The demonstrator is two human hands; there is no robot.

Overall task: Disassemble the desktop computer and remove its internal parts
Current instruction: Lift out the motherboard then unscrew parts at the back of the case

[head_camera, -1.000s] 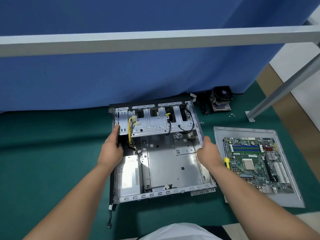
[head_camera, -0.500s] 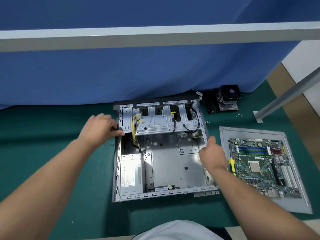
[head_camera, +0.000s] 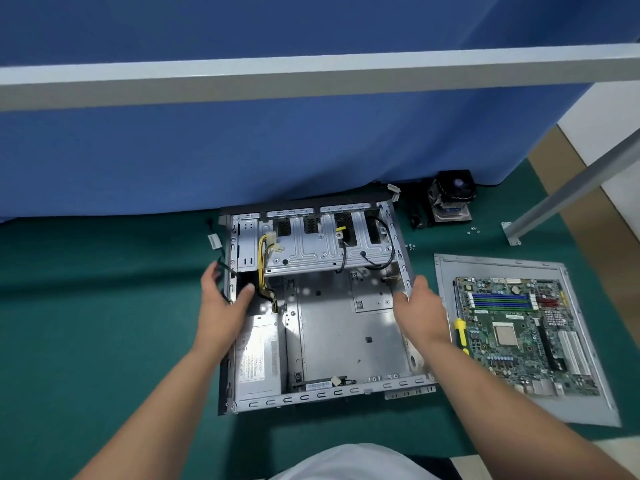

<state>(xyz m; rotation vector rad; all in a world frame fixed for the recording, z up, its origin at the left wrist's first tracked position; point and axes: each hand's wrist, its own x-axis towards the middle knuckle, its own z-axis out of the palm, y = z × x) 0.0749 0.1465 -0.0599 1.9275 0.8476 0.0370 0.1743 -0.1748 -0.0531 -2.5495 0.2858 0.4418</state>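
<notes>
The open grey computer case (head_camera: 346, 327) lies flat on the green mat. Inside it, a silver power supply (head_camera: 258, 358) sits at the near left, with yellow cables (head_camera: 263, 258) running up to the drive cage (head_camera: 329, 251) at the far end. My left hand (head_camera: 221, 306) grips the case's left wall, thumb inside and fingers outside. My right hand (head_camera: 420, 306) grips the right wall the same way. The removed motherboard (head_camera: 512, 327) lies to the right on a grey side panel (head_camera: 450, 271).
A yellow-handled screwdriver (head_camera: 460, 329) lies on the panel's left edge, just right of my right wrist. A CPU cooler (head_camera: 450, 199) stands behind the case at the blue curtain. Loose screws (head_camera: 472, 231) lie near a slanted metal post (head_camera: 571, 188).
My left hand moved from the case's far left corner nearer along the left wall and now straddles it. My right hand stays on the right wall.
</notes>
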